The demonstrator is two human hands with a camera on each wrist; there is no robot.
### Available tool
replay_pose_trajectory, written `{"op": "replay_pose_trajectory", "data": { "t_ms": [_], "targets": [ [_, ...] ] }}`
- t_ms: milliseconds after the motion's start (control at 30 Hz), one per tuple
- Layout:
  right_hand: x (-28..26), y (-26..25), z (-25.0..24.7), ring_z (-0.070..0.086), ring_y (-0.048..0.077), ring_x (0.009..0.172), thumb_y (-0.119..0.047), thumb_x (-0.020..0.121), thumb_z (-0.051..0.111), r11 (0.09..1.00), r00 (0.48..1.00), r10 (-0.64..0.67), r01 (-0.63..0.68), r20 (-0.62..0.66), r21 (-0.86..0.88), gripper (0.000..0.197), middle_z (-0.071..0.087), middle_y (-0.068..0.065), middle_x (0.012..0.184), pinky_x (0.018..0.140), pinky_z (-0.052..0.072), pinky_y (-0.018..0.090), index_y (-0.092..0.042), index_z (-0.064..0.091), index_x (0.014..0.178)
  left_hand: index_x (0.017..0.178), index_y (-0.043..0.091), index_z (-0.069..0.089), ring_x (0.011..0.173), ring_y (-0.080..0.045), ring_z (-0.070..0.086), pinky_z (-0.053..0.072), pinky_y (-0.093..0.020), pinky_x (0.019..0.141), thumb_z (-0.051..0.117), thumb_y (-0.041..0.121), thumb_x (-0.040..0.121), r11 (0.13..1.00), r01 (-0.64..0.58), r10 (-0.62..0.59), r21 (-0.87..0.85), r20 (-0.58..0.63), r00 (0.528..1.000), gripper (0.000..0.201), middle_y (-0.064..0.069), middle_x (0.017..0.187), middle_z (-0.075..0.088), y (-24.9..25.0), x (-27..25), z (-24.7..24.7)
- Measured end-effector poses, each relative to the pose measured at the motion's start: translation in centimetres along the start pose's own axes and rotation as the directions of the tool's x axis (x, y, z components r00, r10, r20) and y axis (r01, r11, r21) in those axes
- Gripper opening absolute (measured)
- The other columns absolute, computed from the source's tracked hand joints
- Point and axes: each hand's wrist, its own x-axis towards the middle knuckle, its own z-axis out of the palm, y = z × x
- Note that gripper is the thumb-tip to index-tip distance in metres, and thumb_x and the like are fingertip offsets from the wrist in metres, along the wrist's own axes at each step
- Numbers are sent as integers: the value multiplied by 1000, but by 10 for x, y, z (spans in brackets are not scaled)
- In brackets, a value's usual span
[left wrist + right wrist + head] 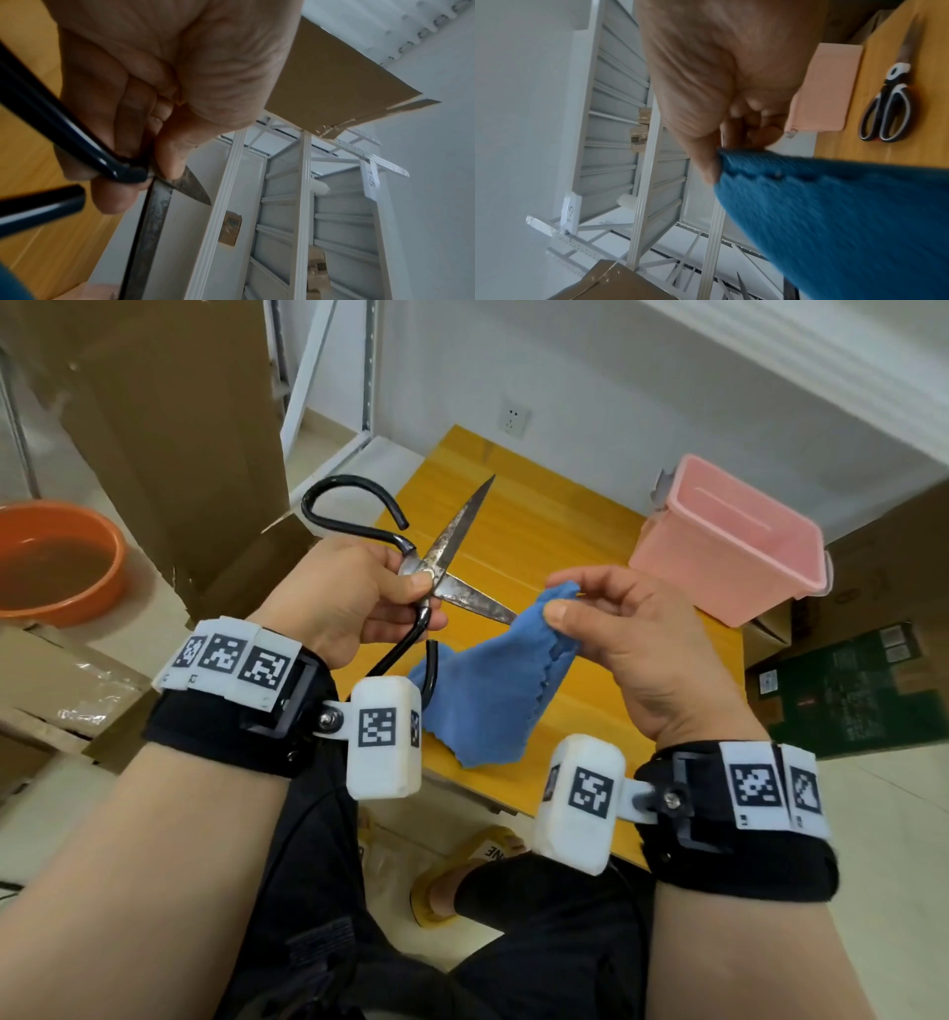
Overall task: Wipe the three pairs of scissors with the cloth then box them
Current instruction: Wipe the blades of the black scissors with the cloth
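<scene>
Large old iron scissors with black loop handles are held above the yellow table, blades spread wide. My left hand pinches them at the pivot, thumb on top. In the left wrist view the tarnished blades point away from my left hand. My right hand pinches a corner of the blue cloth, which hangs down to the table just past the lower blade's tip. A black-and-white-handled pair of scissors lies on the table beside the pink box. A third pair is not visible.
The open pink plastic box stands at the table's right rear corner. An orange basin of water sits to the left among cardboard boxes. A white metal rack stands behind, and a green carton lies to the right.
</scene>
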Motion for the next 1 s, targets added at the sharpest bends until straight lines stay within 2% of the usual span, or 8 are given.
{"op": "replay_pose_trajectory", "data": {
  "t_ms": [100, 200, 267, 400, 500, 767, 867, 1000],
  "targets": [
    [1, -3, -5, 68, 15, 80, 0, 88, 68, 997, 998, -45, 48, -42, 56, 17, 74, -2, 82, 78, 56, 35, -15, 70, 97, 111, 1, 59, 71, -18, 75, 59, -26, 61, 57, 6, 95, 1000, 11, -10, -14, 31, 999, 17, -3, 70, 71, -5, 2, -4],
    [3, -9, -6, 65, 6, 69, -3, 89, 69, 992, 986, -111, 118, -128, 48, 15, 71, -10, 72, 63, 51, 22, -15, 66, 98, 103, 2, 57, 71, -17, 74, 59, -26, 63, 56, 6, 96, 998, 22, -20, -58, 38, 999, 8, -2, 71, 70, -7, 2, -4],
    [4, -14, -8, 64, 8, 68, -8, 88, 71, 984, 963, -165, 176, -213, 35, 15, 70, -8, 73, 62, 50, 24, -16, 63, 98, 92, 4, 58, 71, -18, 75, 60, -26, 58, 56, 4, 96, 994, 22, -20, -106, 17, 1000, 5, -4, 72, 70, -6, 2, -4],
    [2, -23, -10, 62, 12, 66, -8, 90, 68, 969, 908, -230, 248, -350, 6, 18, 65, -1, 78, 53, 50, 23, -19, 56, 95, 95, 4, 57, 75, -20, 75, 58, -25, 59, 56, 3, 96, 985, 13, -15, -170, -8, 1000, 2, -8, 78, 70, -7, 3, -6],
    [1, -24, -6, 61, 16, 69, -6, 90, 67, 963, 917, -263, 266, -299, -32, 23, 57, 5, 89, 52, 53, 23, -21, 49, 91, 95, 5, 58, 76, -18, 73, 58, -25, 64, 54, 5, 97, 976, 2, -4, -219, -8, 1000, 4, -4, 76, 69, -8, 3, -5],
    [3, -9, 19, 68, 13, 76, -19, 83, 80, 943, 931, -303, 263, -201, -206, 24, 63, -3, 84, 72, 61, 33, -21, 56, 87, 111, 1, 52, 67, -13, 66, 55, -25, 61, 54, 5, 98, 942, -4, 2, -335, -4, 1000, 14, -7, 78, 65, -12, 2, 14],
    [5, -4, 21, 62, 4, 79, -13, 81, 79, 927, 936, -313, 264, -160, -267, 27, 63, -12, 88, 70, 51, 21, -28, 59, 92, 103, 0, 56, 69, -16, 69, 58, -27, 64, 56, 3, 96, 935, 2, -5, -355, -6, 1000, 7, -8, 78, 68, -12, 0, 21],
    [7, -1, 23, 64, 7, 79, -7, 80, 75, 886, 909, -365, 274, -200, -374, 30, 65, -13, 87, 69, 52, 23, -32, 60, 88, 97, -2, 62, 76, -22, 72, 61, -32, 75, 60, 2, 93, 927, 14, -6, -375, 24, 1000, 6, -12, 83, 71, -12, -4, 28]
  ]
}}
